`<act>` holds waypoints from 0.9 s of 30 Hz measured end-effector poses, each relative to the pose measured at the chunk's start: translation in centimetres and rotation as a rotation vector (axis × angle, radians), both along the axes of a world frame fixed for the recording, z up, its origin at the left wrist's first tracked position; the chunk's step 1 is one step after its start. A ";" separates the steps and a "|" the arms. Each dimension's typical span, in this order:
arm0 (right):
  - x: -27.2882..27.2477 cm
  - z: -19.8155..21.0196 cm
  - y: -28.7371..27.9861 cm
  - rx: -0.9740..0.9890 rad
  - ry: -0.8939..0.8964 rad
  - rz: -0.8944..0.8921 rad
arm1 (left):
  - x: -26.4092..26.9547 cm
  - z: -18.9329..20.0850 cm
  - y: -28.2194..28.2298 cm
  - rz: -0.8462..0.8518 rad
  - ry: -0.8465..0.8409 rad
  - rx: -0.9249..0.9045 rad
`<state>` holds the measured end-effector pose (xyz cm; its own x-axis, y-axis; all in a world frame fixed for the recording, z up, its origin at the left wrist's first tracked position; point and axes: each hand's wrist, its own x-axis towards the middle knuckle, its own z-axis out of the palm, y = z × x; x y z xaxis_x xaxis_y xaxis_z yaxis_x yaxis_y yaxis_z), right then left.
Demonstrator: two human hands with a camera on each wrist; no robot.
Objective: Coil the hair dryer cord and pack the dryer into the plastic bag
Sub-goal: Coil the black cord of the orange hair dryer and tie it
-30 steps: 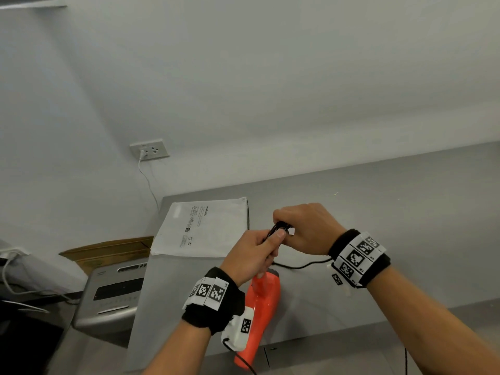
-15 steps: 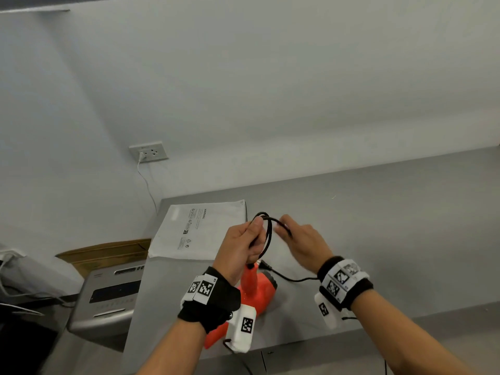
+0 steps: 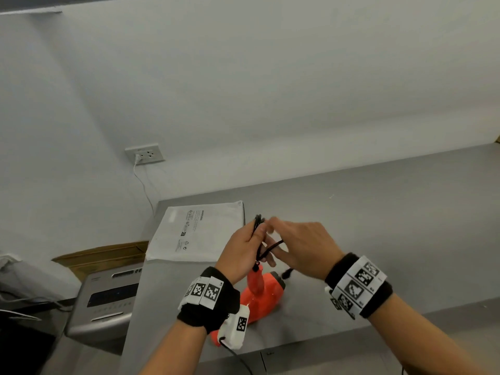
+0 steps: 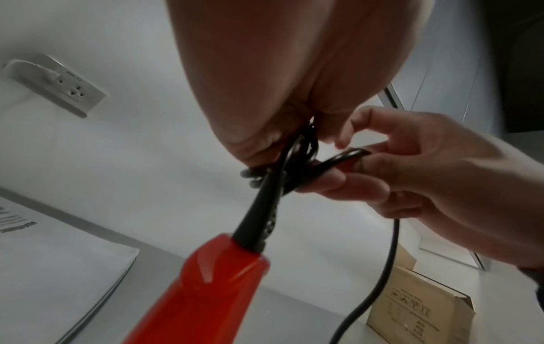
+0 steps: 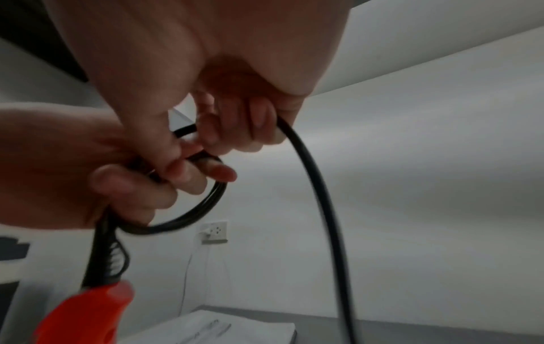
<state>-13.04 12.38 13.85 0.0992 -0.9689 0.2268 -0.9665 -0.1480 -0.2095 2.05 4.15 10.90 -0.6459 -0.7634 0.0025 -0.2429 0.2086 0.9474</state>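
Note:
An orange hair dryer [image 3: 261, 293] stands on the grey table [image 3: 378, 226] near its front edge, handle [image 4: 206, 286] pointing up. Its black cord [image 3: 266, 250] rises from the handle into my hands. My left hand [image 3: 243, 249] grips several small loops of the cord [image 4: 300, 149] just above the handle. Touching it from the right, my right hand [image 3: 300, 247] curls round the cord [image 5: 312, 177], whose free length hangs down below it. The white plastic bag [image 3: 197, 230] lies flat on the table's far left corner, behind my left hand.
A wall socket [image 3: 144, 153] with a white cable plugged in sits above the bag. Left of the table stand a grey machine [image 3: 105, 299] and a brown cardboard box [image 3: 102, 257]. Another cardboard box [image 4: 418, 307] shows in the left wrist view.
Both hands stayed together above the dryer while the right hand swung round, bringing more cord onto the loops in the left hand. The dryer shifted upright under them.

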 end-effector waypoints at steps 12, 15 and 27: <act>-1.8 -0.5 -1.9 0.117 -0.253 0.008 | -0.5 0.8 0.6 -0.069 0.135 0.294; -2.1 -0.2 -2.1 0.107 -0.202 -0.053 | -0.5 0.0 1.0 -0.056 0.080 0.190; -3.3 -1.3 -2.0 0.111 -0.654 -0.179 | 0.8 -2.3 1.3 0.018 0.113 0.069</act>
<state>-16.31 10.41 12.54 -0.1885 -0.9785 0.0835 -0.6434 0.0588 -0.7633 2.85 5.50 8.61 -0.6303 -0.7761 0.0214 -0.1367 0.1381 0.9809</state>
